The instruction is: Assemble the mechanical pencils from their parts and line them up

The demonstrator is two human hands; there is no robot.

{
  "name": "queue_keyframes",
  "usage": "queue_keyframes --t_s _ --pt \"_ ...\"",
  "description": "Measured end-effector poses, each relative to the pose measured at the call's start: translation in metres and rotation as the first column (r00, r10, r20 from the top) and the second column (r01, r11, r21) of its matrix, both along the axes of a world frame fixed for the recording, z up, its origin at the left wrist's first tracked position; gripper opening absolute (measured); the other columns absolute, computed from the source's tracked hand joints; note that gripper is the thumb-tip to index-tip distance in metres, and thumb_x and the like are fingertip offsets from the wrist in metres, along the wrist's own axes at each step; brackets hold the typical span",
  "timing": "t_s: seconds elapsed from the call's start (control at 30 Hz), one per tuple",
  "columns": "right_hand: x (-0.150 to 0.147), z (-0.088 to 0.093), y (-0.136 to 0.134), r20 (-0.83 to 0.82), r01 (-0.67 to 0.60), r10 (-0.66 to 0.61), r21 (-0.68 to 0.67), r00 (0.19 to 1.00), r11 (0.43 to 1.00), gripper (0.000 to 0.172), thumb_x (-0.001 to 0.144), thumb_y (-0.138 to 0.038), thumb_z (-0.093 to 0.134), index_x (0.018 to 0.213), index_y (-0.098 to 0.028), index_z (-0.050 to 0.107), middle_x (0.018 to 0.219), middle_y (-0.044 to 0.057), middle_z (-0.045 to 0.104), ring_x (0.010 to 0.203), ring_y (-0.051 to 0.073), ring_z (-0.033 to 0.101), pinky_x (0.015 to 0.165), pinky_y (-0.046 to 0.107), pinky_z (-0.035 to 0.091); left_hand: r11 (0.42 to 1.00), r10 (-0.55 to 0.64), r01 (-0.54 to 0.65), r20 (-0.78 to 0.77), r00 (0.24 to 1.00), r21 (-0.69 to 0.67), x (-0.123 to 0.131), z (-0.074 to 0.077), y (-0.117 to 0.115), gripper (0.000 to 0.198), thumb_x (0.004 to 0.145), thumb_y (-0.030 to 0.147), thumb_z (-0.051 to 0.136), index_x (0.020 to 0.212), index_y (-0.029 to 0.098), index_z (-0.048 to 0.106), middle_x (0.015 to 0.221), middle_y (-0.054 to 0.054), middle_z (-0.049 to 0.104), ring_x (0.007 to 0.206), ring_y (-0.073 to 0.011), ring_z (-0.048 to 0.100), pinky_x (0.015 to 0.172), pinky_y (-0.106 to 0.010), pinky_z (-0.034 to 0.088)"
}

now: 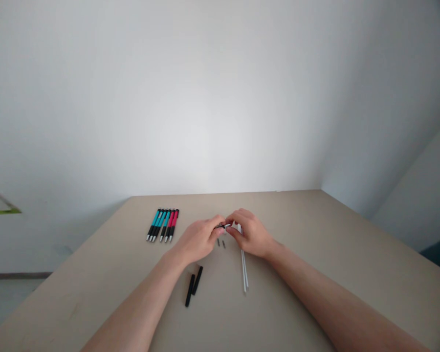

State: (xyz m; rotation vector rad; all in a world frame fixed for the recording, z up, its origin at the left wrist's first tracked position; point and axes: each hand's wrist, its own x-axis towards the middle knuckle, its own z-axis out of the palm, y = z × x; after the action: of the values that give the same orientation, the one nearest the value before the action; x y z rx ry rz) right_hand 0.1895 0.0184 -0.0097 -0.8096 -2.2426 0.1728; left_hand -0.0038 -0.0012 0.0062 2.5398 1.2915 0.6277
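My left hand (201, 237) is closed, its thumb and fingers pinching a dark pen part (220, 226) that is mostly hidden by them. Opposite it, my right hand (251, 232) pinches the silver pen tip (228, 225) at the other end of that part. Just below the fingers, two small springs (224, 244) lie on the table. Two thin white refills (244, 271) stretch toward me from under my right hand, their far ends partly covered. Nearer my left forearm are two black tubes (189, 290), side by side and slightly slanted.
Several pens with teal or pink barrels, black grips and silver tips (163, 225) lie in a row at the left on the beige table (286, 210). The table's far edge meets a white wall (205, 98).
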Motion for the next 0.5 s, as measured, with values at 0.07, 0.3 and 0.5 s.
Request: queue_keyframes --t_s 0.07,0.3,0.5 --pt "0.0 0.0001 0.0009 -0.023 -0.003 0.003 0.011 1.0 1.0 0.003 0.085 -0.016 0.054 0.086 -0.019 0.056 0.08 0.005 0.061 0.075 0.019 0.051 0.07 0.031 0.039 1.0 0.003 -0.003 0.003 1.0 0.021 0.0001 -0.0012 0.0009 0.02 0.093 0.027 0.037 0.095 0.022 0.056 0.083 -0.001 0.065 0.074 -0.0156 0.059 0.065 -0.024 0.038" --pt "-0.0002 -0.0009 0.0037 0.051 -0.046 0.044 0.033 0.998 0.998 0.018 0.091 -0.021 0.047 0.076 -0.018 0.055 0.075 0.007 0.058 0.076 0.019 0.053 0.07 0.031 0.04 0.997 0.048 -0.043 -0.073 0.996 0.061 0.0012 -0.0017 0.0003 0.024 0.092 0.03 0.04 0.078 0.02 0.057 0.075 -0.002 0.063 0.07 -0.016 0.056 0.063 -0.025 0.037" --pt "0.0013 0.0025 -0.0004 0.045 -0.043 0.042 0.02 0.998 0.999 0.01 0.084 -0.017 0.053 0.093 -0.018 0.055 0.088 0.009 0.061 0.083 0.022 0.053 0.075 0.035 0.042 0.997 0.058 -0.054 -0.084 0.995 0.052 0.0008 -0.0022 0.001 0.027 0.093 0.031 0.036 0.083 0.02 0.059 0.08 -0.004 0.065 0.076 -0.018 0.059 0.068 -0.027 0.038"
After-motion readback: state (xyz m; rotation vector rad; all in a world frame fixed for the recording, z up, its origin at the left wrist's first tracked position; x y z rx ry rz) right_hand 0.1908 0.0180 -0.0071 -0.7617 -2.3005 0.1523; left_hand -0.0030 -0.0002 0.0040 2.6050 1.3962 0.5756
